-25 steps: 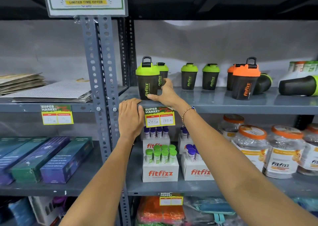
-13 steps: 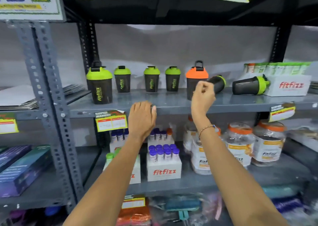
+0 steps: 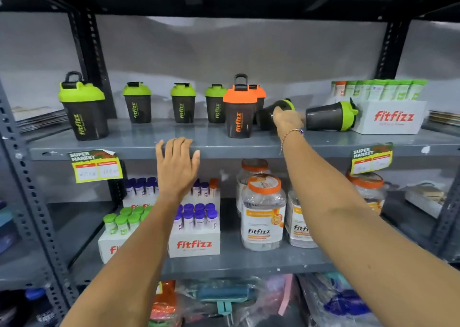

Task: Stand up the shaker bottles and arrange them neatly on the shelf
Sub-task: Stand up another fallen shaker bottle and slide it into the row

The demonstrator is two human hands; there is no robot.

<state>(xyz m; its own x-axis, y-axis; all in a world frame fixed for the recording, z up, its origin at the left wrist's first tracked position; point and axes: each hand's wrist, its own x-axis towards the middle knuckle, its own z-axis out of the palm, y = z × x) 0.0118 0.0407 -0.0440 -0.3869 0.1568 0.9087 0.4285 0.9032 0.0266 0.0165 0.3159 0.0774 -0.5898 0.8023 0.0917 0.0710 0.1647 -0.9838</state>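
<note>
On the grey shelf point(image 3: 139, 137) stand a large green-lidded shaker bottle point(image 3: 83, 107), three small green-lidded ones point(image 3: 137, 102) point(image 3: 183, 102) point(image 3: 215, 104), and a large orange-lidded shaker point(image 3: 239, 110) with a second orange one point(image 3: 260, 97) behind it. Two green-lidded shakers lie on their sides: one point(image 3: 272, 111) just right of the orange pair and one point(image 3: 329, 116) further right. My right hand point(image 3: 288, 121) reaches onto the nearer lying shaker and closes around it. My left hand point(image 3: 178, 167) rests open on the shelf's front edge.
A white fitfizz box point(image 3: 392, 117) of green packets stands at the shelf's right end, touching the far lying shaker. Below are fitfizz tube boxes point(image 3: 194, 244) and orange-lidded jars point(image 3: 262, 214). Price tags point(image 3: 95, 166) hang on the edge. A perforated upright point(image 3: 29, 182) stands left.
The view has shifted right along the shelf. My right hand moved from the left green shaker, past the orange one, onto the lying shaker. My left hand slid right along the edge and spread open.
</note>
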